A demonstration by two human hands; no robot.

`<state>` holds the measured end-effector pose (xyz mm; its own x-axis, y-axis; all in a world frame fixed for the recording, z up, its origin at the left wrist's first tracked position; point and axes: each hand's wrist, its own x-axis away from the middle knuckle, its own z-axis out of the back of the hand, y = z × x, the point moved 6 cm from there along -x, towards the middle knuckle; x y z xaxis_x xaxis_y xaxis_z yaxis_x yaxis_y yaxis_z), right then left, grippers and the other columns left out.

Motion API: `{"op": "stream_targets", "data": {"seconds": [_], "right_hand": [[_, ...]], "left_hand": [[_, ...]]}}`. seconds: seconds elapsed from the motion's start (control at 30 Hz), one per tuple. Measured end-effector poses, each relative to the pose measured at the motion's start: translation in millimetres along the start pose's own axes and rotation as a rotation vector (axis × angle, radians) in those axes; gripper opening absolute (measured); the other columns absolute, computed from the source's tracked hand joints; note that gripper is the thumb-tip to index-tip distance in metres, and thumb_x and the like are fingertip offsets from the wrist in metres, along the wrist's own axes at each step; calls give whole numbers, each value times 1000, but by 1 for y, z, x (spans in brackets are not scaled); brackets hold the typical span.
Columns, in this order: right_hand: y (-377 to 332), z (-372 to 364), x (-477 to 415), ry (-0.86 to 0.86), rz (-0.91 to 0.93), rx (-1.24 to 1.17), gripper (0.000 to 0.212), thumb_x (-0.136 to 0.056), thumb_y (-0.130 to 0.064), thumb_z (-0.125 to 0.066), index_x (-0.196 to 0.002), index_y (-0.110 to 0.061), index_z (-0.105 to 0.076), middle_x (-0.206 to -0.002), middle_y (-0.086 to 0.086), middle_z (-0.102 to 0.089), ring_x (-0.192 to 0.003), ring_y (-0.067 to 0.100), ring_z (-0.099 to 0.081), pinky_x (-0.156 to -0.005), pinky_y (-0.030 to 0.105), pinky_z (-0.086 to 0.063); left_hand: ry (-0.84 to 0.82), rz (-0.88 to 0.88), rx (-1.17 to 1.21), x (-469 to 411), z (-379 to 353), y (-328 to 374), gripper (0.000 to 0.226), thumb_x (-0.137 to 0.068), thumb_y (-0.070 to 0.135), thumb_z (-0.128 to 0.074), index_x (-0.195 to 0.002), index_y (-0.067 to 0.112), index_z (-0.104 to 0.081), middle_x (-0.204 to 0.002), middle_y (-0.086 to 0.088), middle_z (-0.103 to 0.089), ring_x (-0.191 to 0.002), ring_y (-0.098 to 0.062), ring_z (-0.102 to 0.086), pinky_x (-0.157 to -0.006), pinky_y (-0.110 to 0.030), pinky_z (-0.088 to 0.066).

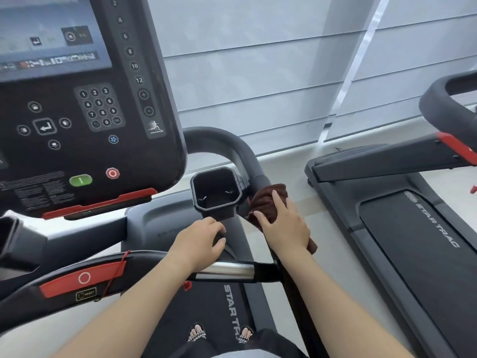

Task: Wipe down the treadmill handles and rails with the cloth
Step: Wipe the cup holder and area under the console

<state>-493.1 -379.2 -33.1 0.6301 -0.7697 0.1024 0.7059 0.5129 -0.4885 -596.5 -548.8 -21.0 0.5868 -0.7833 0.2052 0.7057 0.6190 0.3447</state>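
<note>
A dark brown cloth point(268, 200) is wrapped around the treadmill's right side rail point(247, 156), just below its curved top. My right hand point(284, 223) grips the cloth and the rail through it. My left hand point(198, 244) rests curled on the front crossbar, at the black end of its silver grip section point(227, 270). The lower part of the right rail point(296, 301) runs down beside my right forearm.
The console point(85, 112) with screen and keypad fills the upper left. A black cup holder point(215, 192) sits between console and right rail. A red stop bar point(82, 279) lies on the crossbar. A second treadmill point(402, 228) stands to the right. Window blinds are behind.
</note>
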Motion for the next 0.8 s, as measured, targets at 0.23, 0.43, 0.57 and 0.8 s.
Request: {"op": "stream_targets", "data": {"seconds": [0.23,0.43,0.57,0.8], "right_hand": [[2,8,15,96,168,-106,44,-87,-37,-59,-130,-33,-49,-136,-4,-51,-112,25,-53,-92,46,-47],[-8,14,12,140,232,-170,41,-86,-32,-63,-126,-29,-54,-133,-4,-55,-116,24,-52,-94,47,-44],[-45,18,-6,146,346,-181,42,-86,-30,-63,-127,-28,-54,-133,-3,-55,-116,25,-52,-94,49,-44],[-106,-16,-37,22,411,-51,46,-90,-40,-55,-134,-33,-44,-142,-5,-47,-126,24,-43,-98,52,-38]], "left_hand": [[53,0,41,1,6,-2,26,-89,36,-45,-113,30,-55,-120,17,-53,-111,-6,-47,-82,-29,-48],[166,36,110,-7,26,-19,22,-88,32,-50,-108,31,-58,-115,17,-56,-106,-5,-50,-78,-28,-48],[211,34,87,-13,44,-36,23,-87,31,-52,-108,30,-59,-115,15,-57,-108,-7,-50,-74,-27,-46],[344,35,29,-16,84,-76,30,-83,24,-57,-112,23,-60,-119,7,-55,-109,-16,-51,-83,-35,-50]]}}
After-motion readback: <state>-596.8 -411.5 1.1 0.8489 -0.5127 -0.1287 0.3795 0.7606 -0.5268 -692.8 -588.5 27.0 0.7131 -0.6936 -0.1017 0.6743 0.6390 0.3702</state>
